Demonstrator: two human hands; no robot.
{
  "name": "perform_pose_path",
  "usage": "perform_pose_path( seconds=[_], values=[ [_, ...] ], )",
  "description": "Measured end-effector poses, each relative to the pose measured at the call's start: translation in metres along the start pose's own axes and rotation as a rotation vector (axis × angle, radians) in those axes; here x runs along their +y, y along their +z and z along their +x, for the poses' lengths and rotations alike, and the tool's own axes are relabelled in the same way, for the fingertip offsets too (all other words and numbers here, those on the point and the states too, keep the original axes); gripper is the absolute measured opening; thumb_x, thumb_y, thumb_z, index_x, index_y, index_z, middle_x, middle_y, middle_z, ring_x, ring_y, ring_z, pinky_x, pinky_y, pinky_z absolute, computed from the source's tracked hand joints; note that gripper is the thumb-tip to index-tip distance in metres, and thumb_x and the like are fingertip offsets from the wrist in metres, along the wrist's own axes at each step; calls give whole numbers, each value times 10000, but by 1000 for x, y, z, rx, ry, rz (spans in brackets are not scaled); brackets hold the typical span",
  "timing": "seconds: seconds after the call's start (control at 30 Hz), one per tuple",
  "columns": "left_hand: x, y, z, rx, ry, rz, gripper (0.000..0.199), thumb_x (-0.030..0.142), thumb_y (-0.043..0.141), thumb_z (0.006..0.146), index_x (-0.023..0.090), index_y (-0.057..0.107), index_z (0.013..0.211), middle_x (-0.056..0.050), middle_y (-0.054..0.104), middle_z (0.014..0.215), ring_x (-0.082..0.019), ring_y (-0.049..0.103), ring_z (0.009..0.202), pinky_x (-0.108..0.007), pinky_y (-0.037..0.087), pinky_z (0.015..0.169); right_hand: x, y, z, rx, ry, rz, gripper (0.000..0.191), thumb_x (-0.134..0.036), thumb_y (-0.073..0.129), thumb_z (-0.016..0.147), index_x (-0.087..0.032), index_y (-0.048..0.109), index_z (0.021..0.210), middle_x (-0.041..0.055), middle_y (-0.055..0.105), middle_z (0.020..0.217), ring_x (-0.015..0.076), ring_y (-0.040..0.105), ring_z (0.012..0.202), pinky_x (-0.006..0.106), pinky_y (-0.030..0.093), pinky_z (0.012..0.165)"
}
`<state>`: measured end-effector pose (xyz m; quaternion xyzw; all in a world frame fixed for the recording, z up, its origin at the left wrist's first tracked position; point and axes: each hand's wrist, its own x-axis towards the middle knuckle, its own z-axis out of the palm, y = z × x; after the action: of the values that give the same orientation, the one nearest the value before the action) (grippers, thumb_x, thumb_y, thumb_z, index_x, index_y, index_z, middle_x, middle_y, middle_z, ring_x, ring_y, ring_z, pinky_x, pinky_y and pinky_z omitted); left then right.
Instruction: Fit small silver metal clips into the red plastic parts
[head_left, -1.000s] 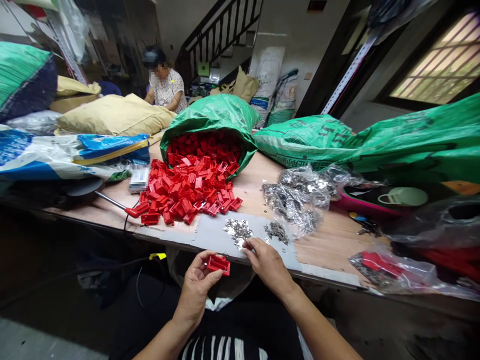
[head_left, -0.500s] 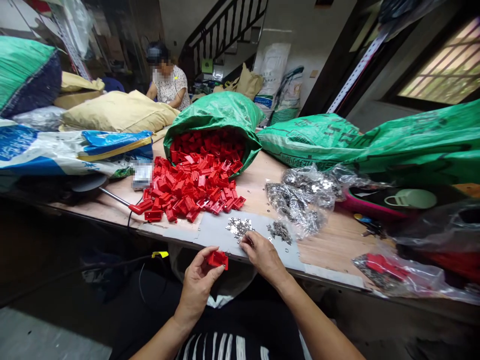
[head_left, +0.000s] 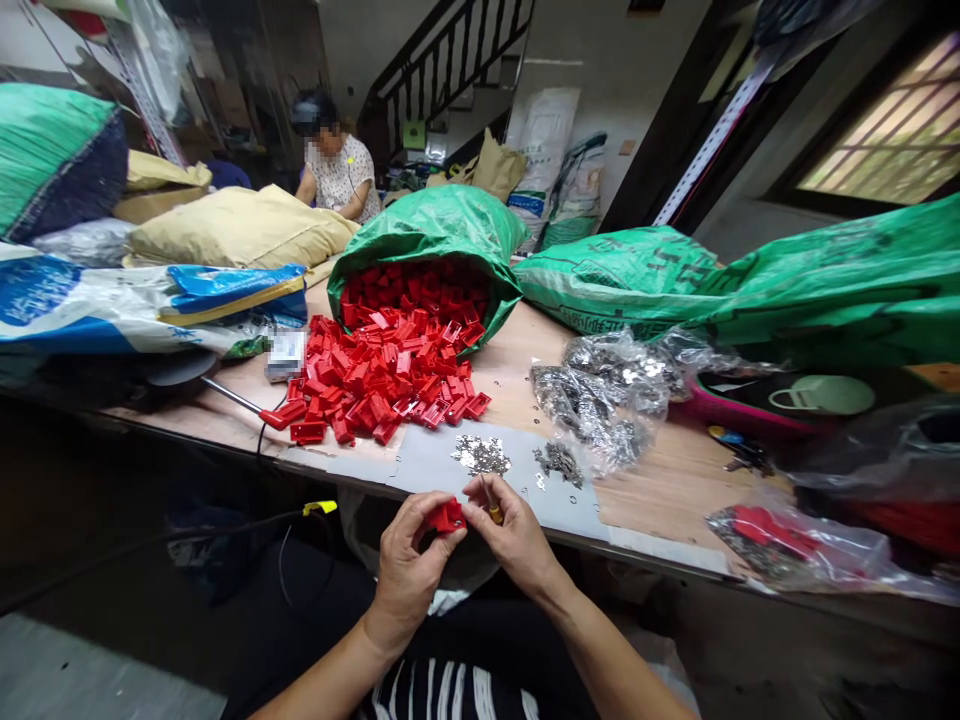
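My left hand (head_left: 411, 560) pinches a small red plastic housing (head_left: 446, 516) between thumb and fingers, just off the table's front edge. Close against its right side is my right hand (head_left: 510, 530), with thumb and fingers closed. A small yellow-handled tool (head_left: 495, 513) with a thin metal shaft shows in that hand; its exact kind is unclear. Whether the right fingers also pinch a tiny metal piece is hidden. Beyond both hands, small flat metal pieces (head_left: 480, 455) lie on a grey sheet (head_left: 431, 460), with a darker heap of metal parts (head_left: 561, 462) to their right.
Red housings (head_left: 375, 385) spill from a green sack (head_left: 442, 220). Clear bags of metal parts (head_left: 600, 400) lie to the right, near a pink-rimmed tray (head_left: 750, 405). A red-handled tool (head_left: 277, 415) lies left. Another person (head_left: 345, 175) sits across the table.
My right hand has come from the metal pieces on the sheet to the red housing, and the yellow-handled tool now shows in it. My left hand has shifted slightly right with the housing.
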<state>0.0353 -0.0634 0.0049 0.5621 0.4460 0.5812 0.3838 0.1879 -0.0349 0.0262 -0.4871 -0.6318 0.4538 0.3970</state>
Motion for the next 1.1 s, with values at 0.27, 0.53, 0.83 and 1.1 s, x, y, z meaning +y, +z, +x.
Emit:
perform_pose_path(
  seconds=[0.27, 0.53, 0.83, 1.1],
  values=[
    [7, 0, -1, -17, -82, -119, 321, 189, 693, 747, 225, 671, 1065, -69, 670, 1056, -215, 634, 981, -309, 505, 879, -3, 3, -2, -46, 0, 102, 181, -367, 573, 853, -195, 520, 870, -23, 483, 779, 119, 450, 712, 233, 394, 668],
    [17, 4, 6, -7, -445, -586, 487, 226, 723, 722, 198, 585, 1188, -59, 709, 987, -172, 655, 881, -283, 486, 863, -9, -6, -8, -174, 125, 371, 298, -494, 504, 880, -206, 483, 952, -44, 466, 710, 60, 296, 486, 199, 248, 451],
    [6, 0, 14, -121, -358, -435, 426, 220, 687, 748, 216, 569, 1157, -62, 654, 1110, -173, 631, 937, -284, 480, 853, -3, -22, -9, -83, -18, -58, 266, -373, 431, 934, -226, 556, 1116, 25, 544, 893, 120, 500, 660, 249, 436, 622],
    [-18, -11, 42, -249, 16, 250, 341, 104, 611, 751, 212, 587, 1074, -31, 677, 963, -168, 635, 849, -302, 487, 813, 10, -20, 2, -28, -147, -457, 245, -183, 483, 882, -228, 592, 1096, 44, 637, 955, 177, 593, 860, 309, 462, 808]
  ],
)
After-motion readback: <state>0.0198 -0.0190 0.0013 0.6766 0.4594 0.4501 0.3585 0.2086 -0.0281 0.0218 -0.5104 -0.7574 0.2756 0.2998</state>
